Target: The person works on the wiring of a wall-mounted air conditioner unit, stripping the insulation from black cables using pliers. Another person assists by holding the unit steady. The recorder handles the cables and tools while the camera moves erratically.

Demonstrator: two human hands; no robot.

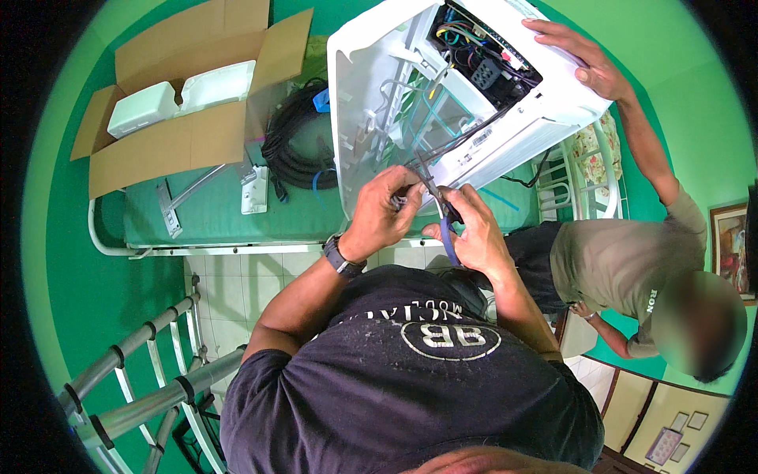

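Green-walled room: cable and scissors before an open white casing

Behind a green-topped bench [292, 225] rises a green wall [79, 261]. On the bench a white casing [545, 114] rests tilted, its wiring exposed; a second person's hand [584, 59] lies on its right side. An open carton [170, 162] and a black coil [276, 150] occupy the left.

Your hands meet just below the casing. Your left hand [371, 217] has thumb and forefinger pressed together, pinching what appears to be the end of a dark cable [464, 140]; the strands there are too small to distinguish. Your right hand [482, 241] has its fingers curled about the blue handle of the scissors [448, 241]; whether the blades meet, you cannot tell from this view.

Note the governing relation: the cable lies ahead of your fingers, its long axis slanting from the casing's opening, at upper right, down toward your left fingertips. Your left hand appears nearer to it. The scissors point away from you and slightly left, so their axis crosses the cable's.
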